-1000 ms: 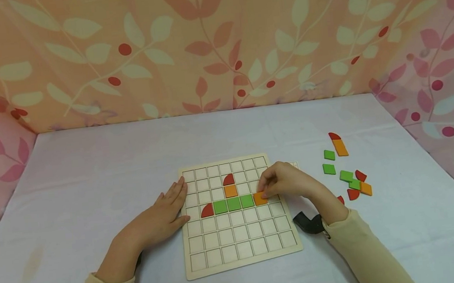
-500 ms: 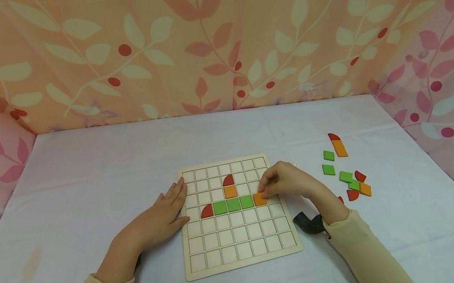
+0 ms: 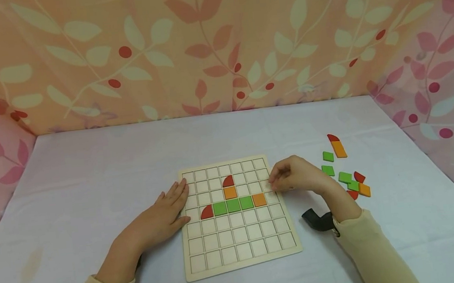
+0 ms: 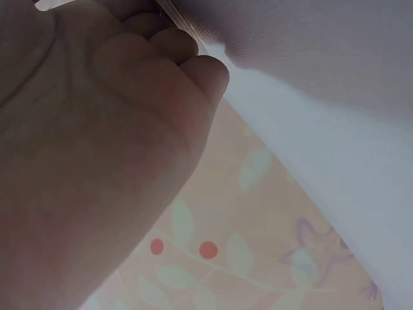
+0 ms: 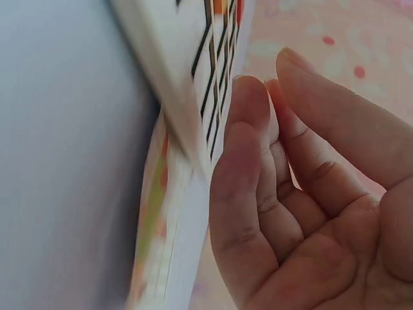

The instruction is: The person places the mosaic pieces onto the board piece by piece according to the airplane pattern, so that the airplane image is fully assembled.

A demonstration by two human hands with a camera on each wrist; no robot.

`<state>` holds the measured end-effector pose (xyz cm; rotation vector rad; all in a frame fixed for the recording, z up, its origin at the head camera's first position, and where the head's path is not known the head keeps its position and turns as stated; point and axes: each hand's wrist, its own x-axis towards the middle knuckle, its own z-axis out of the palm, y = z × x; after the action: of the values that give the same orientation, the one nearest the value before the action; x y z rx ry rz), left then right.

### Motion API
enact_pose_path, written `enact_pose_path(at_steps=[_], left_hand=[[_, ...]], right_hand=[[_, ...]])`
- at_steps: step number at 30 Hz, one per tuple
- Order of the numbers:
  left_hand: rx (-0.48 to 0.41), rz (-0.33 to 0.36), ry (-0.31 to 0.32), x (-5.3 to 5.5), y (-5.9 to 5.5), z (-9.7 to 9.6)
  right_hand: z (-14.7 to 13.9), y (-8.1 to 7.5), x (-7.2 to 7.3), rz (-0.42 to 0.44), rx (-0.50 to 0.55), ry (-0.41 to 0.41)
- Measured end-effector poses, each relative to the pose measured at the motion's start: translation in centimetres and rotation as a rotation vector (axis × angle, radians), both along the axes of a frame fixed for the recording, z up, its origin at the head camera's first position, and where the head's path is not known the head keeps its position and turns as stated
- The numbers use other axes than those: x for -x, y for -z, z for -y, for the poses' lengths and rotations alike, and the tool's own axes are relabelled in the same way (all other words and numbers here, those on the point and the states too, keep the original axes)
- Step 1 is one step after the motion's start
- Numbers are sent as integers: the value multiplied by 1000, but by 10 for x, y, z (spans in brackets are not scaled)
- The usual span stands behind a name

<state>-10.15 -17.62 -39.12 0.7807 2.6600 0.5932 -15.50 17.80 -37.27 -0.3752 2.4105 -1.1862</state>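
Observation:
A pale wooden grid board point(image 3: 239, 235) lies before me. One row holds a red quarter-round tile point(image 3: 207, 211), several green square tiles point(image 3: 233, 205) and an orange square tile point(image 3: 259, 199) at the right end. Above the middle green tile sit another orange tile point(image 3: 230, 192) and a red quarter-round tile point(image 3: 228, 181). My left hand point(image 3: 168, 208) rests with extended fingers at the board's left edge. Over the right edge is my right hand point(image 3: 296, 173), its fingers loosely bent and holding nothing; the right wrist view shows its fingers point(image 5: 239, 181) beside the board.
Loose tiles lie to the right on the white cloth: green squares point(image 3: 345, 177), orange pieces point(image 3: 365, 189) and red quarter-rounds point(image 3: 333, 137). A colour-patterned card point(image 5: 155, 219) shows beneath the board in the right wrist view. A black curved device point(image 3: 318, 220) hangs at the right wrist.
My right hand has let go of the orange tile at the row's right end and moved right and slightly up. The tile stays in its cell; my left hand keeps its place.

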Motion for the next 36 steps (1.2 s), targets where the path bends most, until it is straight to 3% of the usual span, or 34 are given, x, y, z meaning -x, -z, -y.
enact_pose_path(at_steps=[18, 28, 36], left_hand=[[-7, 33, -1, -1, -1, -3], [-5, 39, -10, -1, -3, -2], [-11, 29, -9, -1, -2, -1]], right_hand=[[-90, -13, -20, -44, -109, 242], [-132, -16, -30, -44, -155, 285], [-168, -18, -37, -7, -264, 252]])
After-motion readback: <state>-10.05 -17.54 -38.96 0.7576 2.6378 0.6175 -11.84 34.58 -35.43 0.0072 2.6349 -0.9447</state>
